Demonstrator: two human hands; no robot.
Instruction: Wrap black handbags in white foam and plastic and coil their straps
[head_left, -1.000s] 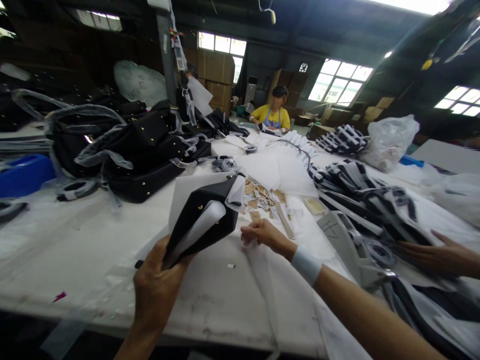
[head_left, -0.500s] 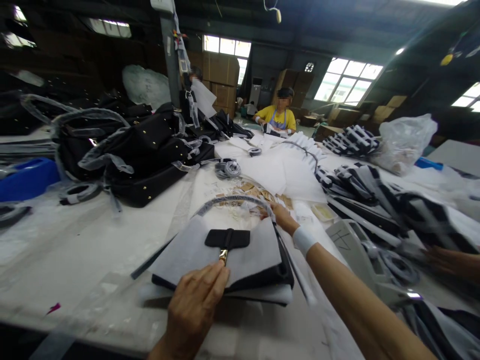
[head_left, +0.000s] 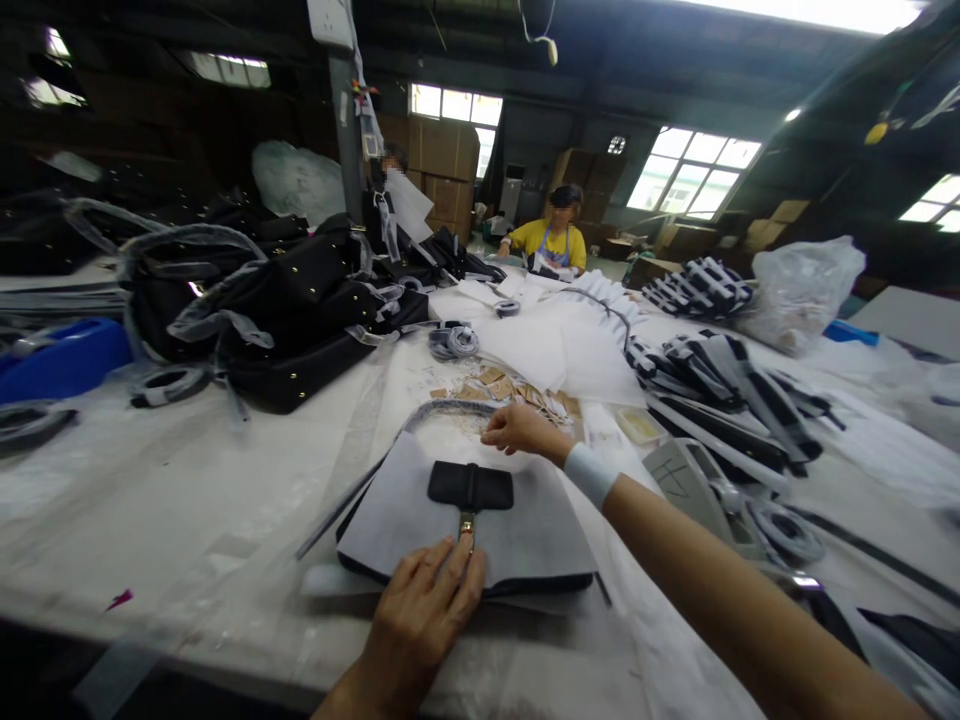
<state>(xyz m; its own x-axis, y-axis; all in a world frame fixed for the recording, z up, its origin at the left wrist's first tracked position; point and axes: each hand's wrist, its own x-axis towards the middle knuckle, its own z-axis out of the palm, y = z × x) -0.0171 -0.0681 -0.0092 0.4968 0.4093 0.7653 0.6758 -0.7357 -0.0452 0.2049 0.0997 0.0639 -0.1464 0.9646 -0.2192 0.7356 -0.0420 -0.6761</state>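
Note:
A black handbag [head_left: 465, 525] wrapped in grey-white paper lies flat on the white table [head_left: 187, 510] in front of me. Its black flap tab with a gold clasp [head_left: 469, 495] faces up. My left hand [head_left: 427, 615] rests on the bag's near edge, fingers stretched flat by the clasp. My right hand [head_left: 521, 430], with a white wristband, is closed round the wrapped bag handle [head_left: 442, 410] at the bag's far side.
A pile of black handbags [head_left: 277, 300] sits at the left, a blue bin [head_left: 64, 355] beyond it. Striped bags [head_left: 720, 385] lie at the right, brown paper tags [head_left: 510, 390] and white sheets in the middle. A person in yellow [head_left: 555, 240] works at the far end.
The bag, held upright in my left hand a second ago, now lies flat on the table. My right hand has moved to its handle, and another person's hand at the right is gone.

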